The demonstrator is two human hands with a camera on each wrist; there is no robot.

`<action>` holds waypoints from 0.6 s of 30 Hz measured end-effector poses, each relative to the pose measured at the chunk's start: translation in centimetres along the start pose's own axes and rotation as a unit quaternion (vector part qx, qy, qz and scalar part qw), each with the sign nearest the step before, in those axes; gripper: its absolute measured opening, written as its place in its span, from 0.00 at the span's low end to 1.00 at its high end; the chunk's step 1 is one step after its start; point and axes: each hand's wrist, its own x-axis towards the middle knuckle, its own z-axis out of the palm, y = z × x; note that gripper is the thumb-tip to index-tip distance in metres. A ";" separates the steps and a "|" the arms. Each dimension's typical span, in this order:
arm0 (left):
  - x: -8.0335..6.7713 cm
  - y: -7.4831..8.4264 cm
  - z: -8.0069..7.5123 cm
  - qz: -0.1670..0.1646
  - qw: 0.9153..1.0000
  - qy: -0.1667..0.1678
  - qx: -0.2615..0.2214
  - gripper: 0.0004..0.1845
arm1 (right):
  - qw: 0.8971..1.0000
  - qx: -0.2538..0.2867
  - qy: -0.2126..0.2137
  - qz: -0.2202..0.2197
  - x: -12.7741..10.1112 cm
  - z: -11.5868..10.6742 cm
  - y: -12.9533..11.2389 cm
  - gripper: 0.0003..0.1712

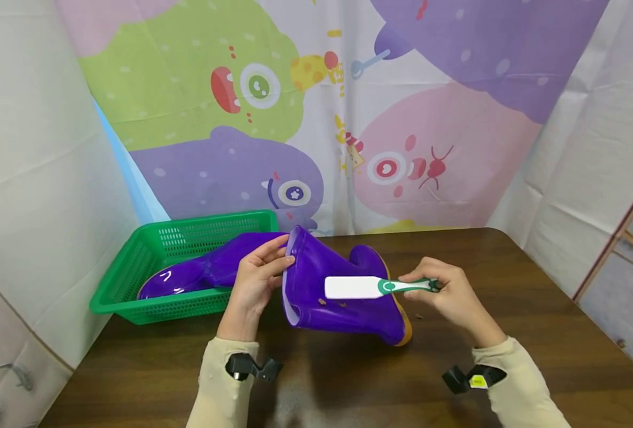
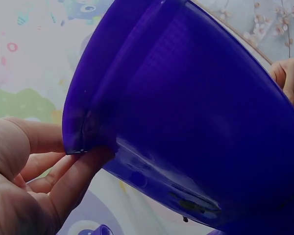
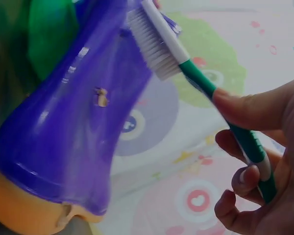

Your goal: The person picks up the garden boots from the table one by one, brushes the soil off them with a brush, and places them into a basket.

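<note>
From my remote view, at the far left a green perforated plastic basket [image 1: 150,261] sits on the dark brown wooden table [image 1: 535,297], near the table's back left corner. Inside it lies a glossy purple rubber boot [image 1: 198,274], on its side, its shaft pointing right over the basket's rim.

Just right of the basket, my left hand [image 1: 254,279] grips the open top rim of a second glossy purple rubber boot with a tan sole [image 1: 343,297]. The thumb lies along the outside of the rim and the fingers [image 2: 63,176] curl behind its edge; the left wrist view shows the rim pinched between them. This boot is near the middle of the table, tipped on its side, opening towards the left and sole towards the right. I cannot tell whether it rests on the table or is lifted just clear of it. A few small brownish specks of dirt show on its shaft.

Across the shaft lies a white-headed brush with a green handle [image 1: 372,287], its bristles pressed against the purple rubber, as the right wrist view shows.

Farther right, my right hand [image 1: 452,291] is closed round the green handle, thumb on top and fingers wrapped beneath.

Behind the table hangs a colourful cartoon-monster curtain [image 1: 316,107].
</note>
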 end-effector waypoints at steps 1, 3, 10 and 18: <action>0.0 0.0 0.0 0.001 1.000 0.001 0.001 0.21 | 1.000 0.001 -0.002 0.000 0.0 0.2 0.0 0.16; 0.0 0.1 0.0 0.002 1.000 0.001 0.005 0.21 | 1.000 -0.016 0.000 0.002 0.0 0.6 0.2 0.15; -0.2 0.0 -0.1 0.005 1.000 -0.002 0.014 0.21 | 0.993 -0.100 0.006 0.057 -0.4 -0.3 1.3 0.14; -0.1 0.0 -0.1 0.010 1.000 -0.004 -0.001 0.23 | 0.995 -0.083 0.017 0.053 -0.2 -1.2 1.2 0.14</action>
